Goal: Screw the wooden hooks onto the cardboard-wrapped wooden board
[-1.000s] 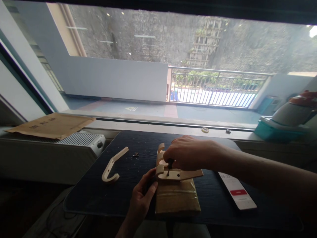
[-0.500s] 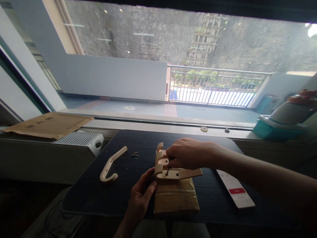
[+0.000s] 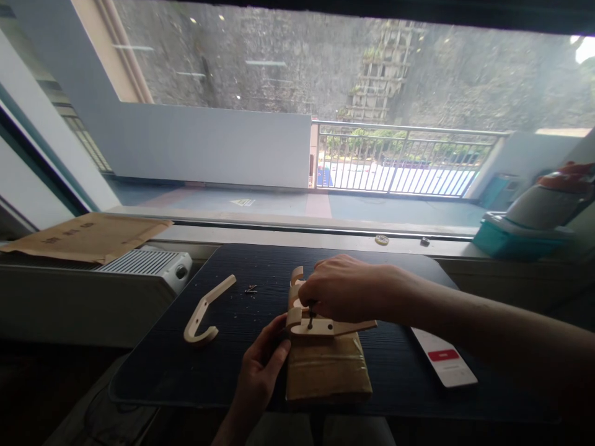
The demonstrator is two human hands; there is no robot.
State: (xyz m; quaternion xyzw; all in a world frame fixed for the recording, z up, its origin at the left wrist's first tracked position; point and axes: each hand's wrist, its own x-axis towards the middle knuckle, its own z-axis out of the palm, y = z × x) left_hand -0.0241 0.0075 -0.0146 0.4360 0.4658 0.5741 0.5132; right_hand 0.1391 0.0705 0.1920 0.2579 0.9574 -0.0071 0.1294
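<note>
My right hand [image 3: 337, 288] is closed round a thin dark tool that looks like a screwdriver [image 3: 310, 316]. Its shaft stands nearly upright over a hole in the nearest pale wooden hook [image 3: 318, 328]. That hook lies on a tape-wrapped brown block [image 3: 328, 368], with more curled hook ends [image 3: 296, 275] in a row behind it, partly covered by my hand. At the left side, my left hand [image 3: 263, 362] grips the hook's curled end and the block's edge between thumb and fingers. A loose wooden hook [image 3: 199, 316] lies to the left, near several small screws [image 3: 251, 289].
The dark table [image 3: 158, 365] holds a phone [image 3: 444, 356] under my right forearm. On the windowsill are a tape roll [image 3: 382, 240] and a small dark object [image 3: 424, 241]. A radiator [image 3: 153, 266] with a brown envelope [image 3: 88, 235] stands left; a teal box [image 3: 506, 235] sits right.
My right hand has shifted slightly left, and the tool has gone from slanted to nearly upright at the hook's hole. My left hand keeps its hold.
</note>
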